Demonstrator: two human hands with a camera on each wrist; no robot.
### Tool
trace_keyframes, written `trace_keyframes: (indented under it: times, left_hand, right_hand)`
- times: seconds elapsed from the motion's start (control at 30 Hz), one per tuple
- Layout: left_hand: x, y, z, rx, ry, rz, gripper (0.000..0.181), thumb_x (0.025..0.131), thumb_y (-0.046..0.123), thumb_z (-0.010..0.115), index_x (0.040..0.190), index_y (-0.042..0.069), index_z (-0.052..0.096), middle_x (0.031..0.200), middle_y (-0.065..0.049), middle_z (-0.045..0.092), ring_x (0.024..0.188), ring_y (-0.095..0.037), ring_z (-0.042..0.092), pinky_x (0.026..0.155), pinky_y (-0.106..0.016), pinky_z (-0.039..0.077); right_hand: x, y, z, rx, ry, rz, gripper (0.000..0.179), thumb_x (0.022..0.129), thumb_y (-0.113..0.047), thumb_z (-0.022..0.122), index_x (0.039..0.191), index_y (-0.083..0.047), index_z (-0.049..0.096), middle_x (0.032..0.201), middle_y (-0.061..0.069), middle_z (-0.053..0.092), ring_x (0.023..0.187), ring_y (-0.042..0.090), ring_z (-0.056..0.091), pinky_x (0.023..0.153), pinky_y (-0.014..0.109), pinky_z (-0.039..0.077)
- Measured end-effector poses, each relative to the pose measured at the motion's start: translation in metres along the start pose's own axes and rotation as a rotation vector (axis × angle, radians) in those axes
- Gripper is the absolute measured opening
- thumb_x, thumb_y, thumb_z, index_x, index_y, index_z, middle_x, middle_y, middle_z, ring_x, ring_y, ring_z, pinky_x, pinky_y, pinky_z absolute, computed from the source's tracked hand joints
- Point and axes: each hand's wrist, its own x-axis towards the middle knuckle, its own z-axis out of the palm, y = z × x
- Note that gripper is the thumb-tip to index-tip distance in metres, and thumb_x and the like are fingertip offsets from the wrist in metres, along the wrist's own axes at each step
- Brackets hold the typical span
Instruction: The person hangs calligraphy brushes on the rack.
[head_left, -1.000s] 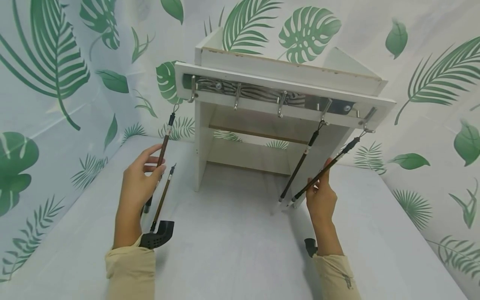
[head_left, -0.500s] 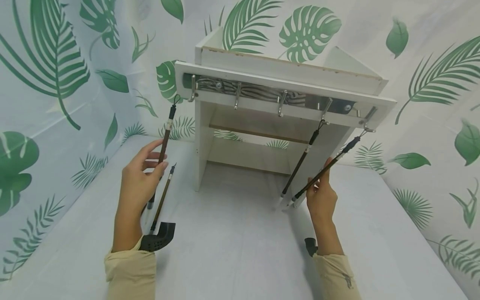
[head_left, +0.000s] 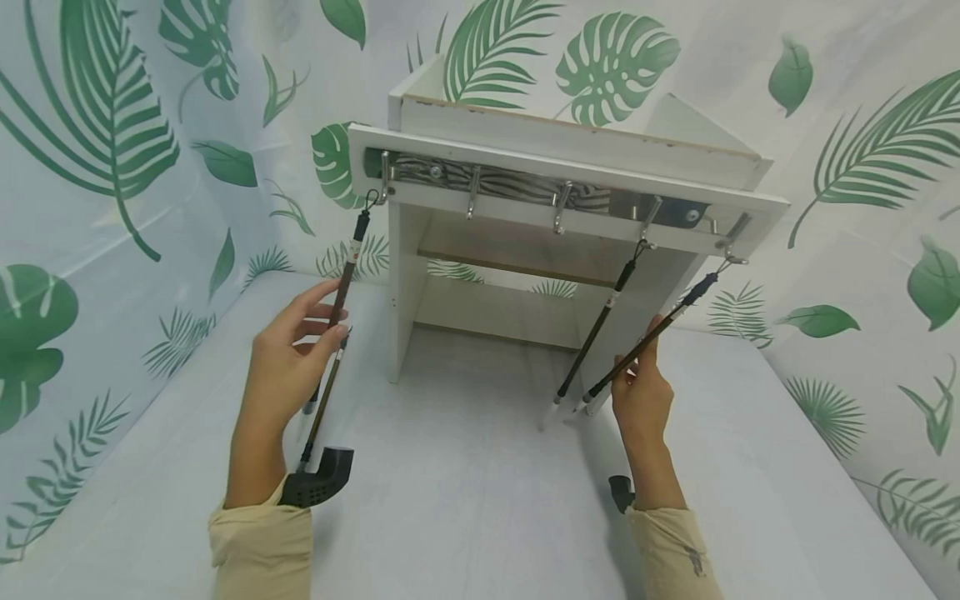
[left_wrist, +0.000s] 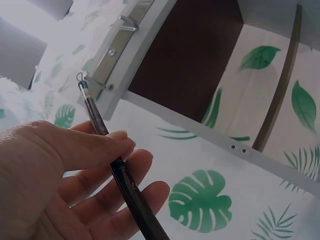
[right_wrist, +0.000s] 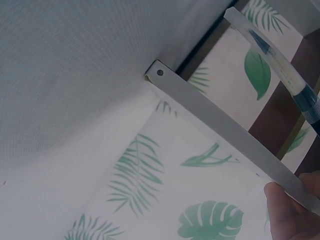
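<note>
- Left of centre, the left hand (head_left: 288, 362) has its grip closed, thumb and fingers pinching a dark brush (head_left: 343, 292), tilted, its loop just beside the leftmost hook (head_left: 386, 177).
- Right of centre, the right hand (head_left: 643, 396) pinches the side panel (right_wrist: 225, 127) of a white rack (head_left: 585, 137).
- Two hanging brushes (head_left: 597, 333) are at right; another brush (head_left: 324, 408) lies on the counter (head_left: 465, 500), lower left.
</note>
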Motion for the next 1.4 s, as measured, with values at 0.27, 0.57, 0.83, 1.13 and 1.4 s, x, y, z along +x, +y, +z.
trace_keyframes:
  times: [0.27,0.57,0.83,1.13,1.4]
  left_hand:
    - [0.001,0.000,0.002,0.011,-0.017,0.020,0.050,0.086,0.004,0.060,0.132,0.018,0.047,0.102,-0.015,0.063,0.094,-0.027,0.063,0.076,-0.044,0.055]
    - [0.001,-0.002,0.002,0.011,-0.029,0.000,0.051,0.087,0.005,0.059,0.134,0.019,0.045,0.103,-0.014,0.063,0.091,-0.027,0.064,0.073,-0.043,0.055]
    - [0.001,-0.002,0.005,0.005,-0.032,-0.003,0.051,0.087,0.005,0.060,0.134,0.018,0.046,0.103,-0.014,0.063,0.091,-0.026,0.064,0.072,-0.042,0.056]
    - [0.002,-0.002,0.008,0.003,-0.031,-0.008,0.051,0.086,0.003,0.059,0.133,0.018,0.046,0.102,-0.014,0.062,0.088,-0.026,0.065,0.071,-0.040,0.056]
    - [0.004,-0.007,0.012,0.007,-0.046,-0.034,0.052,0.087,0.003,0.058,0.134,0.018,0.045,0.102,-0.014,0.062,0.088,-0.026,0.064,0.071,-0.040,0.057]
  right_hand:
    - [0.000,-0.001,0.000,0.004,-0.003,0.002,0.083,0.087,0.003,0.055,0.147,-0.030,0.009,0.103,0.030,0.062,0.082,0.044,0.063,0.062,0.049,0.055]
    - [0.000,-0.002,-0.001,-0.015,-0.033,0.032,0.084,0.087,0.002,0.054,0.146,-0.033,0.005,0.093,0.029,0.064,0.081,0.044,0.064,0.064,0.049,0.054]
    - [0.000,-0.002,-0.002,-0.010,-0.049,0.057,0.084,0.087,0.002,0.054,0.147,-0.033,0.005,0.093,0.030,0.064,0.082,0.044,0.064,0.064,0.049,0.055]
    - [0.000,-0.002,-0.002,-0.013,-0.031,0.036,0.084,0.087,0.002,0.054,0.147,-0.032,0.006,0.096,0.031,0.063,0.082,0.044,0.064,0.062,0.048,0.055]
    - [0.000,-0.002,-0.002,-0.006,-0.013,0.018,0.081,0.087,0.001,0.055,0.147,-0.029,0.009,0.101,0.030,0.062,0.082,0.044,0.064,0.062,0.049,0.055]
